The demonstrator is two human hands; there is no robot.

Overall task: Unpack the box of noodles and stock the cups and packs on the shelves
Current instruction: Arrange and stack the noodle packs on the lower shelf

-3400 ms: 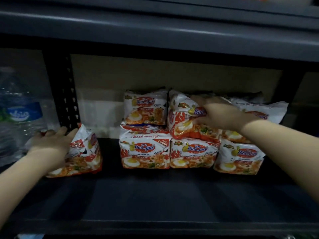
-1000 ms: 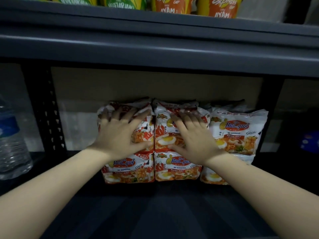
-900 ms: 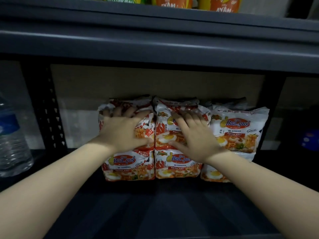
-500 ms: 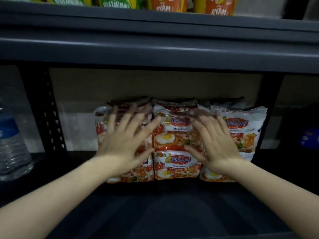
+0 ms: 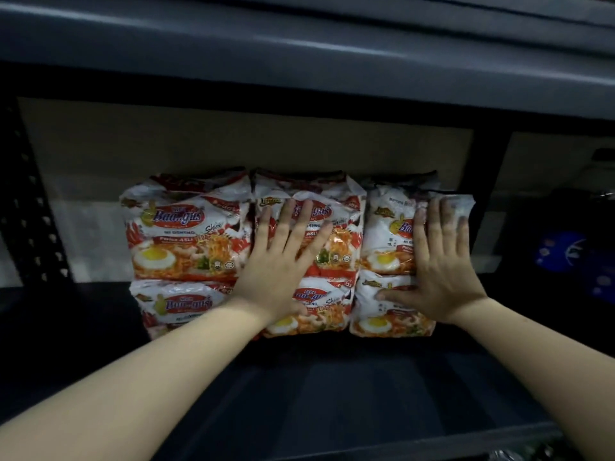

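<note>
Red-and-white noodle packs stand in three stacks at the back of the dark shelf. The left stack has nothing touching it. My left hand lies flat with straight, spread fingers against the middle stack. My right hand presses flat, fingers straight, on the right stack. Both hands cover parts of the upper and lower packs in their stacks.
The upper shelf's grey front edge runs across the top. A perforated black upright stands at the left. A dark blue object sits in the neighbouring bay at the right. A brown back panel closes the bay.
Both hands shifted right: the left from the left stack to the middle one, the right from the middle to the right stack. The view moved closer and the bottle dropped out of sight.
</note>
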